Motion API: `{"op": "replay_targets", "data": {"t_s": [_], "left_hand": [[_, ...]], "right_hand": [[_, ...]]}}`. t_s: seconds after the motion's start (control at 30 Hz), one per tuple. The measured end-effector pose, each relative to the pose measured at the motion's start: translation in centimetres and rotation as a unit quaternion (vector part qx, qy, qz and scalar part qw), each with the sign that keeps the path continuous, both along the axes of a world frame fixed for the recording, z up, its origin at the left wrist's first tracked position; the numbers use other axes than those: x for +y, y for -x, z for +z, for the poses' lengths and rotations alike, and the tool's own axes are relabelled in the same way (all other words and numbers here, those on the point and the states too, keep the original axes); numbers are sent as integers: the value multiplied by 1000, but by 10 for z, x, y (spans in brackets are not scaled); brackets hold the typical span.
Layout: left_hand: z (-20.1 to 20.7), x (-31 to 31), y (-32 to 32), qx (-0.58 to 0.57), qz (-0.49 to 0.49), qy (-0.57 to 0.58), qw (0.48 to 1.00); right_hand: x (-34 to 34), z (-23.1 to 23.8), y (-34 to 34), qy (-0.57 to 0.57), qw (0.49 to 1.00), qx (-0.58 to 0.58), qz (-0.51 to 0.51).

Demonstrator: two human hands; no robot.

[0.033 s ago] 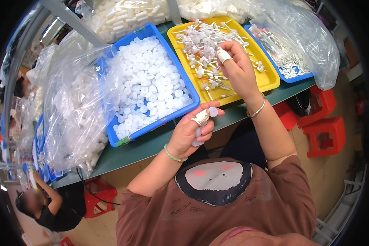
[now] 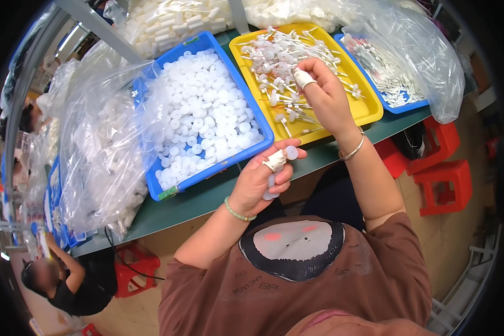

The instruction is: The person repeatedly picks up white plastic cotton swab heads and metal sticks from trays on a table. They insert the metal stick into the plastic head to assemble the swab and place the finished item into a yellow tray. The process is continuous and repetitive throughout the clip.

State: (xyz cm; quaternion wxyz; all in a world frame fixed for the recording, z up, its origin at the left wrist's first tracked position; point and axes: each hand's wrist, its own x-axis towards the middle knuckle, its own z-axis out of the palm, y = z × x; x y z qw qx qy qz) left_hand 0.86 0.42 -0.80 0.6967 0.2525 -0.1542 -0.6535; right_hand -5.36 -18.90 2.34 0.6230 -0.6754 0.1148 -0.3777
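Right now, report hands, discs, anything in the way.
Left hand holding translucent discs. Right hand over yellow tray, grip unclear. Clear plastic bag overlapping blue disc tray, left side.

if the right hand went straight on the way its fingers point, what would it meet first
Probably the heap of white stemmed pieces in the yellow tray, just ahead of the right hand; its height above them is unclear, so it might pass over them.
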Motion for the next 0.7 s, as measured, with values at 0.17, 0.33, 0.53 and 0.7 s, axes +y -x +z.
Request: {"op": "replay_targets", "data": {"t_s": [0.17,0.33,0.53,0.7], "left_hand": [[-1,1,-1,2,5,-6,1000],[-1,-2,1,-3,3,-16,1000],[-5,-1,0,-12,3,-18,1000],[-4,-1,2,-20,8,-20,1000]], "right_hand": [[26,14,46,219,968,122,-32],[56,5,96,297,946,128,-35],[61,-6,100,366,921,93,-94],[62,-11,102,384,912,105,-103]]}}
